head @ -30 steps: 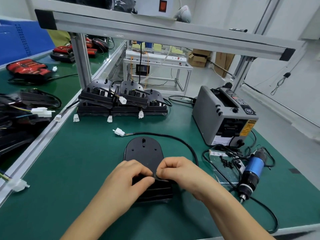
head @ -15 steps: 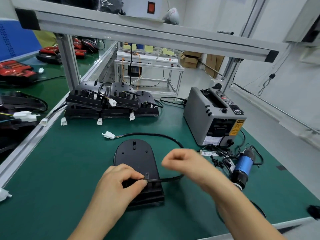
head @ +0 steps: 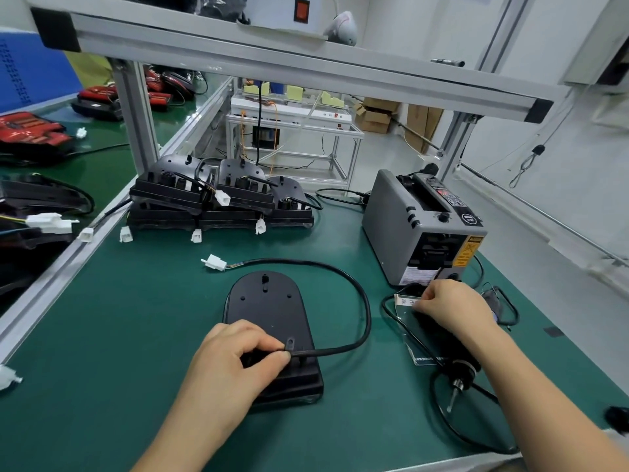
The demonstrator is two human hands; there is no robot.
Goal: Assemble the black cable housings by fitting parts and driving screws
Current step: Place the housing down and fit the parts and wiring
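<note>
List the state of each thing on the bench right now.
Housing, lying flat on the mat.
Cable, looped to the right, one end at the housing.
Connector, unplugged, lying on the mat.
Left hand, pinches the cable against the housing.
Right hand, fingers curled over the clear bag; what they hold is hidden.
Screwdriver, lying under the right forearm.
Spare housings, stacked at the back.

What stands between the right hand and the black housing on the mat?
Only the cable, looping flat on the mat between the right hand and the black housing; nothing upright.
</note>
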